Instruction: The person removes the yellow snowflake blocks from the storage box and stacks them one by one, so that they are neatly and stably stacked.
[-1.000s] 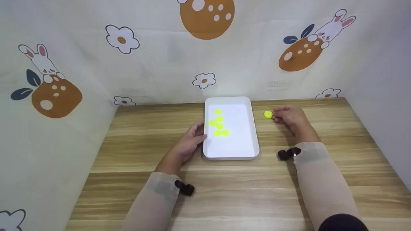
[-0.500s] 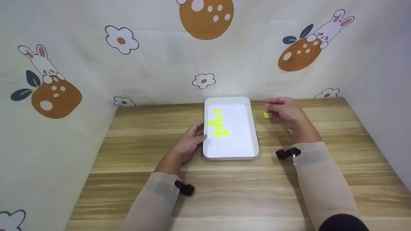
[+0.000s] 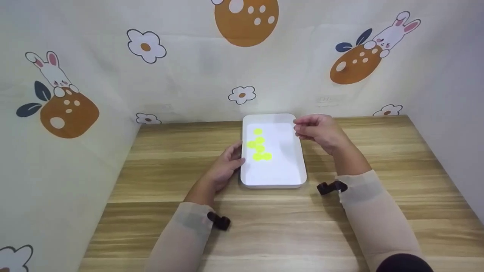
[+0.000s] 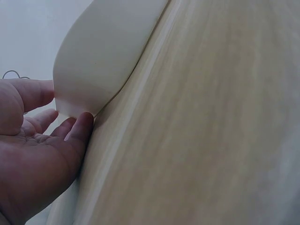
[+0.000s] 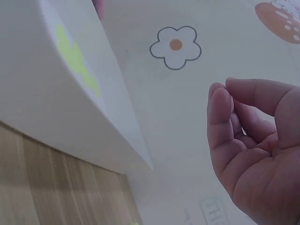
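A white tray (image 3: 281,172) lies on the wooden table with several small bright yellow discs (image 3: 258,148) in its left half. My left hand (image 3: 224,166) rests against the tray's left side, fingers along the outer wall and thumb at the rim. In the left wrist view, those fingertips (image 4: 82,123) touch the wall low down, near the table. My right hand (image 3: 321,130) hovers at the tray's upper right rim. Its fingers are bent and the fingertips (image 5: 220,101) come together near the thumb. No yellow shows between them; I cannot tell whether something is pinched there.
Behind the table (image 3: 170,170) stands a pale curtain (image 3: 189,68) printed with rabbits, oranges and flowers. Another pale panel (image 3: 446,90) borders the right side. Black wrist cameras (image 3: 332,187) sit at both sleeve cuffs.
My right hand has lifted from a yellow disc on the table, right of the tray, and moved left to the tray's rim. That disc is out of sight. My left hand stays put.
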